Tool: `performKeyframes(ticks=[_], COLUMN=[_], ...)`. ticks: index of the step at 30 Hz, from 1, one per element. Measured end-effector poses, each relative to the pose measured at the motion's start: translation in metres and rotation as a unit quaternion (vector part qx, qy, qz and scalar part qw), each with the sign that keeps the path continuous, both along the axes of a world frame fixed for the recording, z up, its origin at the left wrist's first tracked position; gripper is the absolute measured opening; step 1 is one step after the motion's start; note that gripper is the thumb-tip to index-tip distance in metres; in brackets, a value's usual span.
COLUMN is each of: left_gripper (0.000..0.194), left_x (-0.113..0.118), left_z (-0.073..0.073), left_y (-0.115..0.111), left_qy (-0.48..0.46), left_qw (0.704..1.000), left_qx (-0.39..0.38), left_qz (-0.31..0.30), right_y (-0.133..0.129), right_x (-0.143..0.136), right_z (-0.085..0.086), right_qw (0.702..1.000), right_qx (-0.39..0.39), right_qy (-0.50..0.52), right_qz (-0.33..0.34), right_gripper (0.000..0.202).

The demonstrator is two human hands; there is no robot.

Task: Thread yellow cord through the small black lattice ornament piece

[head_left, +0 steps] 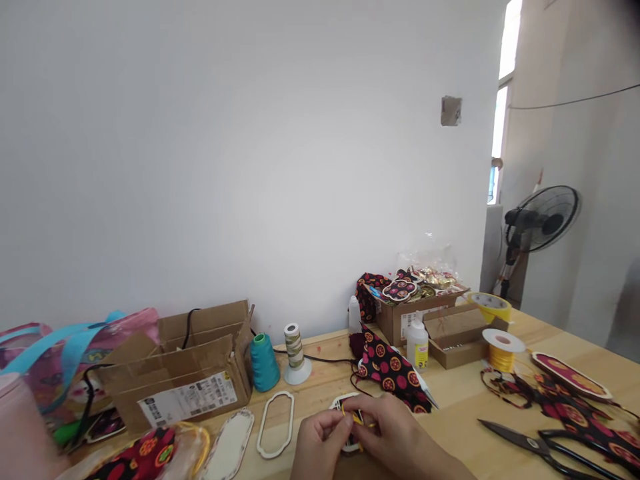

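Observation:
Both hands meet low in the middle of the head view, at the near side of the wooden table. My left hand (320, 445) is closed, thumb and finger pinching a yellow cord (356, 419). Fingers curled inward, my right hand (397, 433) grips the same cord from the other side. Just behind and under the fingers is a white-edged frame piece (338, 403) with dark lines across it, mostly covered by the hands. An oblong pale frame (260, 437) lies flat to the left, beside a cream plaque (229, 445).
Black scissors (539, 443) and patterned fabric scraps (575, 415) lie at the right, near a yellow cord spool (501, 360). Behind stand a glue bottle (417, 347), a full cardboard box (390, 320), a teal thread cone (264, 365) and another carton (187, 363).

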State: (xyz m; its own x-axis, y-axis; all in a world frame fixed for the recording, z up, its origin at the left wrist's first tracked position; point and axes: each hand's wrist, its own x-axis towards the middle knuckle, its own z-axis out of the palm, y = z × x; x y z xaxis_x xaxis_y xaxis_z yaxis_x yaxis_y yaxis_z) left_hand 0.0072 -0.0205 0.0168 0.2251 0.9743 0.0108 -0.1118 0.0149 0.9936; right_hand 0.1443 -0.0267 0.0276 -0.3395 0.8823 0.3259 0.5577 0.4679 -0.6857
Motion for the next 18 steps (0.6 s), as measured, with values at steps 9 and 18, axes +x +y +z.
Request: performKeyframes(ticks=[9, 18], left_gripper=[0.023, 0.019], left_x=[-0.0019, -0.0053], left_z=[-0.0001, -0.0002], left_y=[-0.001, 0.0013], left_qy=[0.016, 0.012], left_qw=[0.999, 0.997], left_qx=[0.01, 0.016], left_qz=[0.044, 0.076], right_y=[0.0045, 0.0032], right_x=[0.0035, 0.0016], right_z=[-0.0058, -0.0041], right_qw=[0.998, 0.996], right_qx=[0.009, 0.011], right_qy=[-0.032, -0.055], right_qz=[-0.055, -0.072], right_gripper=[0.019, 0.016])
